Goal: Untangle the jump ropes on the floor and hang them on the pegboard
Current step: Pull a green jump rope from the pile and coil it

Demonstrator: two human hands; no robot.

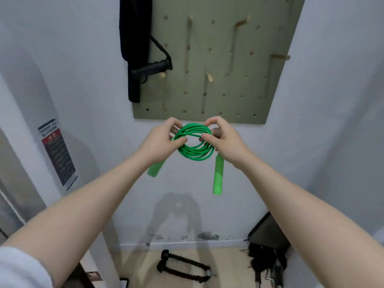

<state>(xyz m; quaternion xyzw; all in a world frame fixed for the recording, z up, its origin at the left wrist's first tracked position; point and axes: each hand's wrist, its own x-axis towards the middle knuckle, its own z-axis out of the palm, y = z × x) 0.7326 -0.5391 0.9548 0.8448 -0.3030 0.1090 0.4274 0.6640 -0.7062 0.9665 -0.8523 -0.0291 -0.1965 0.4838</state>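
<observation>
1. The green jump rope [195,145], wound into a tidy coil, was held in the air just below the pegboard [218,59].
2. The left hand [164,140] pinched the coil's left side; the right hand [220,138] pinched its right side, both handles dangling.
3. The step in hand looked like hanging.
4. Next, the coil needed lifting over a free peg [210,77].
</observation>
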